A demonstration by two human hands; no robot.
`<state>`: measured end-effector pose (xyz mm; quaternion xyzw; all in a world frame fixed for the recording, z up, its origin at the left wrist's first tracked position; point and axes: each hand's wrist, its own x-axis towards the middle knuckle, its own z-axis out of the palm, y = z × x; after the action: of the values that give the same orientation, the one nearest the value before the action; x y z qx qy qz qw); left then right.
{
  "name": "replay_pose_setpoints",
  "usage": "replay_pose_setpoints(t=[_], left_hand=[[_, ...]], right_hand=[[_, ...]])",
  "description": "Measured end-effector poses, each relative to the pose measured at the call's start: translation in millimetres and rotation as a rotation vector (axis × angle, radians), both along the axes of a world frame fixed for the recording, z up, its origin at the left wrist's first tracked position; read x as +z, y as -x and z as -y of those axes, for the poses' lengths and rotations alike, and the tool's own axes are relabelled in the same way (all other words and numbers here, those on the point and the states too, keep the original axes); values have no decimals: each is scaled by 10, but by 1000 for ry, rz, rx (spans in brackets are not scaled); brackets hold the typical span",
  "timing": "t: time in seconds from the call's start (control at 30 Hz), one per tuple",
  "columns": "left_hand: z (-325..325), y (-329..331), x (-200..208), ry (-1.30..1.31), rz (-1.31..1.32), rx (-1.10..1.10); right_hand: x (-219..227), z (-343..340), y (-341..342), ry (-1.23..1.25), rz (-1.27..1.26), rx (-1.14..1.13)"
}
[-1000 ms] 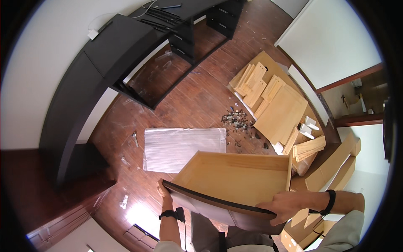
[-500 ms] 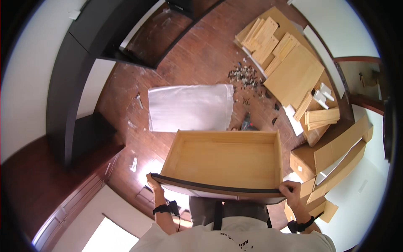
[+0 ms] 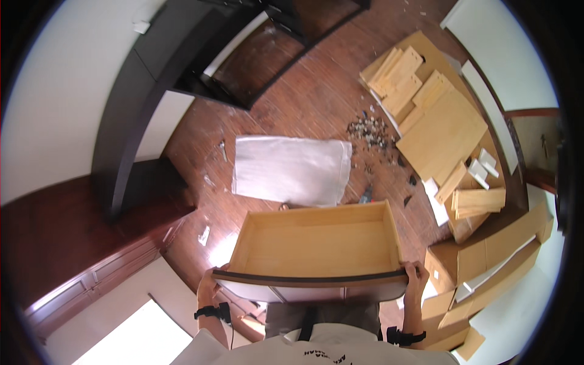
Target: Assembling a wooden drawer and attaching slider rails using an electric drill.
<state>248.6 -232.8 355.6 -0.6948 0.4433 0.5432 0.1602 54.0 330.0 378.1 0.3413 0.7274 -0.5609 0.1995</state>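
A wooden drawer (image 3: 313,243) with a dark front panel is held level before my body, its pale interior facing up with nothing inside. My left hand (image 3: 208,282) grips the left end of the dark front. At the opposite end my right hand (image 3: 416,275) is closed round the corner of that panel. Both wrists wear black straps. Just past the drawer's far edge, a white foam sheet (image 3: 292,169) lies on the floor, and a power tool (image 3: 365,196) shows partly behind the drawer.
Loose hardware (image 3: 370,131) is scattered on the wooden floor. Flat wooden boards (image 3: 443,129) rest on cardboard to the right, with an opened cardboard box (image 3: 474,261) nearer. A black furniture frame (image 3: 131,121) stands at the left. A wrench-like tool (image 3: 223,150) lies left of the sheet.
The view has turned, so the room appears shifted right and down. The drawer sits slightly further left and tilted in the picture, with both hands still on its front.
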Motion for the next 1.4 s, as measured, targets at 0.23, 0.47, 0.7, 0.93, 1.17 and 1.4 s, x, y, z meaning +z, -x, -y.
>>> replay_pose_setpoints(t=[0.23,0.47,0.7,0.93,1.17,1.4], left_hand=[[-549,194,34,-200,-42,201],[-503,194,-153,-343,-146,94],[-585,371,113,-219,-273,56],[-667,831,-62,-220,-739,138],[-322,1708,-936,-75,-818,-35],[-33,2933,-964,-144,-506,-80]], right_hand=[[24,-316,31,-92,-183,92],[-81,-472,160,-42,34,69],[-372,-455,423,11,-70,-201],[-98,102,1929,330,-325,-79],[-584,661,3614,451,-525,98],[-814,1142,4670,437,-591,84]])
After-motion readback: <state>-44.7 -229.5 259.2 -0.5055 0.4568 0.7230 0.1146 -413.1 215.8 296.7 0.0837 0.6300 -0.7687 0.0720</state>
